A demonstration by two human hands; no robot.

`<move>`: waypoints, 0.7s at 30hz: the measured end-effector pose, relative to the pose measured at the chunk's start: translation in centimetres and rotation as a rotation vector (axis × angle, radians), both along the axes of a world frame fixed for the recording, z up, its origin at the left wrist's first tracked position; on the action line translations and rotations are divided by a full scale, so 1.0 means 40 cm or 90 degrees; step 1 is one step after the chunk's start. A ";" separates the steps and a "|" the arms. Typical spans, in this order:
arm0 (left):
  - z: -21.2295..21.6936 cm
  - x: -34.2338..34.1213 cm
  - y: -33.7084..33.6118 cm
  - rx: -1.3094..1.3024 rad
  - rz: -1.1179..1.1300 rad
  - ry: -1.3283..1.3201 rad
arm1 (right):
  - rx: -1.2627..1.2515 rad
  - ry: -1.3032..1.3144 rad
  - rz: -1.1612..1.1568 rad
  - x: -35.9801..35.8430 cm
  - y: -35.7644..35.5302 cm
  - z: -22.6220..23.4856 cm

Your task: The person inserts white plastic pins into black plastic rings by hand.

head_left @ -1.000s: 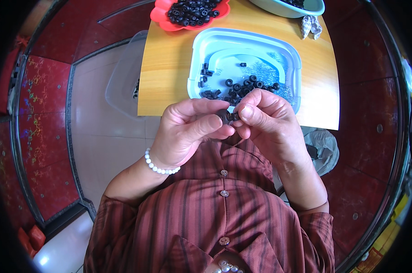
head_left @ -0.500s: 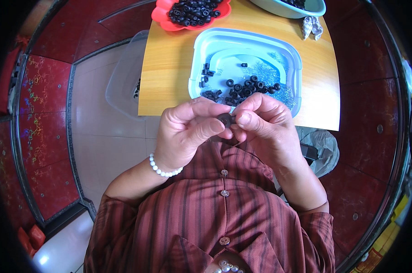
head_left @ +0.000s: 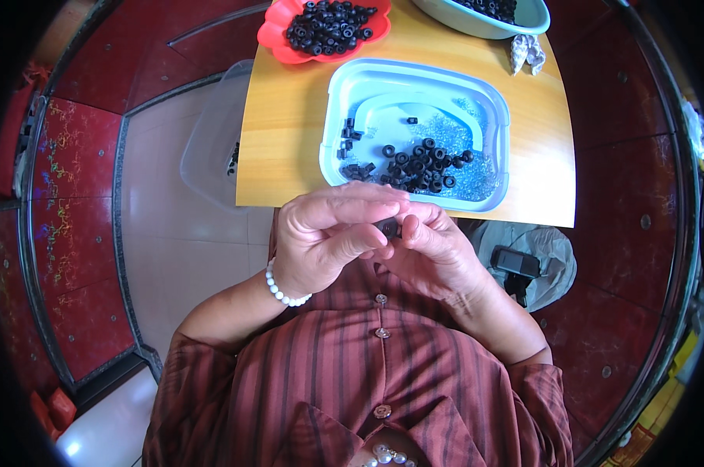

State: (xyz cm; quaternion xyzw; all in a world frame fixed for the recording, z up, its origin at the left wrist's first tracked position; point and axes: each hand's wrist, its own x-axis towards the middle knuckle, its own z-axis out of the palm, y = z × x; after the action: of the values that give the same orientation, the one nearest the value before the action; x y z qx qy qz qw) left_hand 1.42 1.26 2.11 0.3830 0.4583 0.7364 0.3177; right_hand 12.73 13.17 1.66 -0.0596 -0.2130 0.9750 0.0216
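Observation:
In front of my chest, my left hand [head_left: 321, 229] pinches a small round black part [head_left: 387, 227] with a hole in it between thumb and fingers. From the other side my right hand [head_left: 441, 247] closes on the same part, its thumb at the part's right edge and its fingers partly hidden behind. Just beyond my hands, a light blue tray [head_left: 326, 128] holds a heap of black ring-shaped parts [head_left: 422, 167], small black blocky pieces [head_left: 358, 170] along its left side and a scatter of tiny clear bits [head_left: 480, 179].
A red scalloped dish [head_left: 269, 40] of black parts stands at the far left of the wooden table [head_left: 282, 140]. At the far right are a pale blue basin [head_left: 484, 29] and a crumpled grey-white cloth [head_left: 528, 54]. A clear plastic bin [head_left: 204, 140] sits left of the table.
Both hands have come slightly nearer my body, still around the black part. My right hand's fingers have moved behind the left fingers. The tray and table appear slightly lower in view.

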 end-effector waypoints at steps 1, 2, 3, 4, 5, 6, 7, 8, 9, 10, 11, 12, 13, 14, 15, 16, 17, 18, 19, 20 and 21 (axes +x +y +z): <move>-0.002 -0.004 0.000 0.001 0.001 0.001 | 0.001 0.001 0.001 -0.001 -0.003 0.001; -0.007 -0.010 0.000 0.011 -0.005 0.056 | 0.005 0.011 -0.013 -0.001 -0.006 0.001; -0.011 -0.015 0.001 0.022 -0.010 0.112 | 0.009 0.021 -0.028 -0.003 -0.009 0.002; -0.013 -0.019 0.002 0.022 -0.010 0.112 | 0.009 0.020 -0.028 -0.005 -0.016 0.001; -0.016 -0.023 0.004 0.040 -0.026 0.133 | -0.004 0.029 -0.032 -0.008 -0.023 -0.001; -0.018 -0.025 0.005 0.058 -0.042 0.154 | -0.018 0.038 -0.036 -0.009 -0.027 -0.002; -0.019 -0.026 0.008 0.058 -0.043 0.154 | -0.017 0.039 -0.037 -0.009 -0.026 -0.001; -0.021 -0.026 0.011 0.069 -0.029 0.145 | -0.005 0.016 -0.041 -0.010 -0.025 -0.001; -0.021 -0.025 0.013 0.079 -0.015 0.136 | 0.008 -0.006 -0.046 -0.011 -0.024 -0.001; -0.014 -0.025 0.009 0.080 -0.016 0.137 | 0.008 -0.005 -0.047 -0.014 -0.018 0.002; 0.001 -0.024 0.000 -0.009 -0.024 0.024 | -0.005 -0.028 -0.031 -0.019 -0.010 0.005; 0.008 -0.024 -0.003 -0.098 -0.033 -0.089 | -0.017 -0.051 -0.015 -0.024 -0.001 0.007; 0.000 -0.036 0.012 -0.060 -0.016 -0.028 | 0.024 -0.072 -0.016 -0.024 0.010 0.002; -0.010 -0.064 0.019 -0.075 -0.004 0.094 | 0.026 -0.071 -0.016 -0.028 0.025 0.010; -0.007 -0.081 0.035 -0.096 0.048 0.107 | 0.110 -0.097 -0.056 -0.033 0.044 0.024; 0.001 -0.103 0.058 -0.119 0.100 0.121 | 0.190 -0.123 -0.097 -0.040 0.068 0.028; 0.006 -0.140 0.087 -0.115 0.147 0.117 | 0.347 -0.147 -0.170 -0.044 0.098 0.020; 0.013 -0.189 0.123 -0.110 0.197 0.113 | 0.505 -0.168 -0.241 -0.050 0.131 0.010; 0.023 -0.247 0.162 -0.092 0.237 0.188 | 0.644 -0.219 -0.289 -0.056 0.164 0.002; 0.023 -0.312 0.199 -0.076 0.276 0.259 | 0.782 -0.272 -0.335 -0.063 0.193 -0.008; 0.019 -0.378 0.223 -0.104 0.297 0.318 | 0.783 -0.270 -0.333 -0.069 0.218 -0.011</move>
State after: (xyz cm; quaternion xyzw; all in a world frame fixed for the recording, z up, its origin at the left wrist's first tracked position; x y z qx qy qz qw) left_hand -13.70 10.17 2.89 0.4095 0.6547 0.6335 0.0485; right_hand 9.95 21.90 1.24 -0.2748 -0.7044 0.6076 0.2433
